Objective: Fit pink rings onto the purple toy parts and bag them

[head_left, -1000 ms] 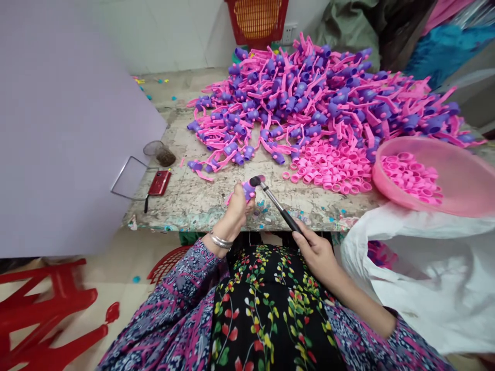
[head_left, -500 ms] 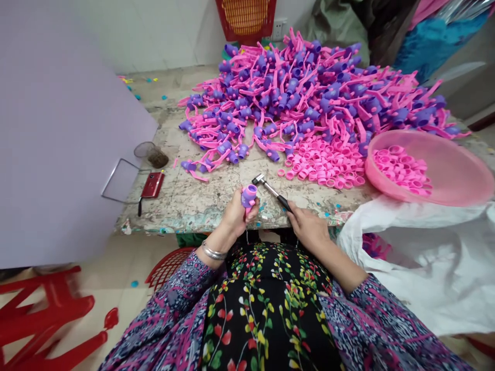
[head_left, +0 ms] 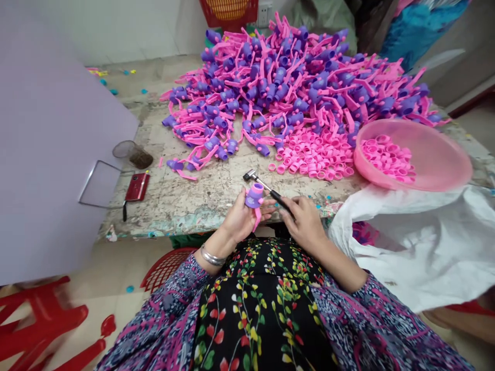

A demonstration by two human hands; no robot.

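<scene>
A purple plastic part (head_left: 254,199) with a pink ring at its top and a pink arm hanging down sits in my left hand (head_left: 235,220). The thumb holds it against the hand while the other fingers stretch out behind it. My right hand (head_left: 308,226) is closed around the black grip of a small hammer (head_left: 264,184). The hammer's metal head rests on or just over the tabletop, beyond the part. Beyond both hands lie a heap of similar purple and pink parts (head_left: 278,77) and a pile of loose pink rings (head_left: 315,154).
A pink bowl (head_left: 444,165) holding more rings stands at the right, above a white sack (head_left: 425,247). At the left of the worn table (head_left: 162,206) are a red phone-like device (head_left: 137,186), a cup (head_left: 139,157) and a pale panel (head_left: 58,134). Red stools (head_left: 42,319) stand on the floor.
The left hand has turned and its fingers have spread from around the part, whose pink arm now shows. The right hand still grips the hammer, now nearer the left hand. The view has shifted.
</scene>
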